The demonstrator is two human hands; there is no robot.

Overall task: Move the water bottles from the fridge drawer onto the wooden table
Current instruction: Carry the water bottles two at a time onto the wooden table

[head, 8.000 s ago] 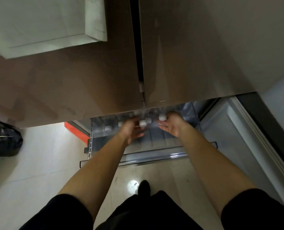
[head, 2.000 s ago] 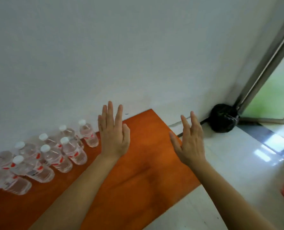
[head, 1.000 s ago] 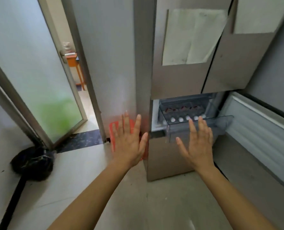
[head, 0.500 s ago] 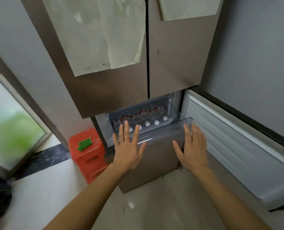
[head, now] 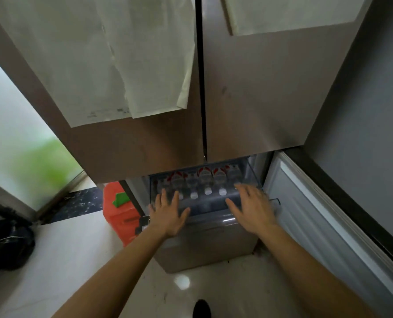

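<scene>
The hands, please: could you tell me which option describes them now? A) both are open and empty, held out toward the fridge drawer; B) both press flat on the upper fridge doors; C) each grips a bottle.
A: the left hand and right hand show spread fingers holding nothing, just before the water bottles in the fridge drawer.

Daylight came in through the frosted glass door (head: 18, 157) at the left, leaving the fridge doors (head: 248, 88) dim and brownish. A small white glare spot lay on the near floor (head: 181, 282). Motion blur smeared the right hand (head: 252, 210); the left hand (head: 168, 214) was sharper. The water bottles (head: 204, 182) in the drawer (head: 211, 218) sat in shadow, their labels perhaps too soft to read. Wide-angle distortion tilted straight lines at both sides.
</scene>
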